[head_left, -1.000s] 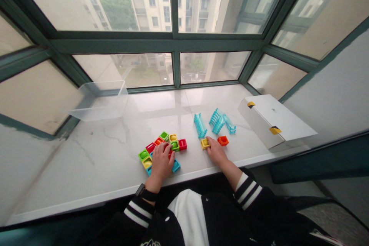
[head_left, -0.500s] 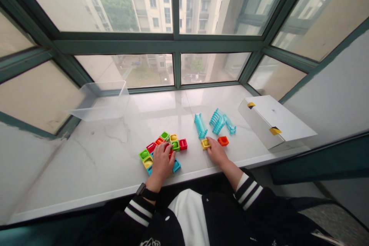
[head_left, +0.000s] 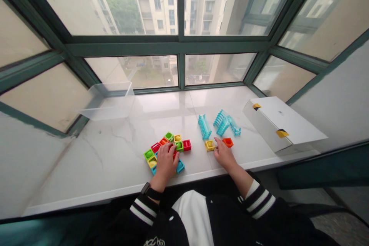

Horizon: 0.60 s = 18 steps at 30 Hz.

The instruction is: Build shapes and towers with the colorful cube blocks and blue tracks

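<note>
Colourful square toy blocks point(head_left: 148, 154) in green, red, yellow, orange and blue lie together in a cluster on the white sill. My left hand point(head_left: 165, 161) is curled over the middle of that cluster, its fingers gripping the blocks and hiding several of them. A red block point(head_left: 186, 145) forms the cluster's right end. Further right, a lone yellow block point(head_left: 210, 145) lies just left of my right hand point(head_left: 225, 156). That hand is empty, fingers apart and low over the sill. An orange-red block point(head_left: 228, 142) is just beyond its right side.
Translucent blue ribbed plastic pieces point(head_left: 204, 127) lie behind the loose blocks. A clear plastic tub point(head_left: 108, 107) stands at the back left. On the right is a white box point(head_left: 288, 123) with yellow-and-black tabs. Green window frames point(head_left: 161, 50) enclose the marble-look sill point(head_left: 112, 169).
My right hand has let go of the yellow block and shifted right, towards the orange-red one. My left hand stays on the cluster. The whole view has shifted slightly.
</note>
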Tool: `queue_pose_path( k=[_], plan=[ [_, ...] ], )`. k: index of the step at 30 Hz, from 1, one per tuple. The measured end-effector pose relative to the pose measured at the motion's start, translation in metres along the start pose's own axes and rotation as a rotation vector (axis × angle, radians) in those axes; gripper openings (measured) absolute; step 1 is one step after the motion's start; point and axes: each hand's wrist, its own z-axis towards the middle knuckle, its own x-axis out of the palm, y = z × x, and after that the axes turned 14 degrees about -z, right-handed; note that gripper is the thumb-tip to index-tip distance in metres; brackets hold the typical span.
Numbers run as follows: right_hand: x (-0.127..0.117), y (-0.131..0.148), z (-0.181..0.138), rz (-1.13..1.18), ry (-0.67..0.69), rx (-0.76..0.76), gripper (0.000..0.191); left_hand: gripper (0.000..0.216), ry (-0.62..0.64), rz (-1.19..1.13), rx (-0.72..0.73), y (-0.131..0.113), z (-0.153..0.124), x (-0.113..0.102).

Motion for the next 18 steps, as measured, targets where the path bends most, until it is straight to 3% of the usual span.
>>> queue_pose_path(
  k=[4,8,13,18],
  plan=[
    [-0.028,-0.010,-0.001,-0.002,-0.144,0.004,0.048,0.029,0.000,0.014,-0.006,-0.001,0.000,0.000],
    [-0.043,-0.038,0.008,-0.125,-0.301,0.042,0.037,0.029,-0.002,0.006,-0.008,-0.001,0.000,0.000],
    [-0.028,-0.066,0.010,-0.230,-0.215,0.095,0.044,0.029,-0.012,-0.021,-0.016,-0.003,0.001,-0.002],
    [-0.016,-0.073,0.008,-0.213,-0.192,0.076,0.045,0.029,-0.012,-0.034,-0.019,-0.003,0.001,-0.002]
  ],
)
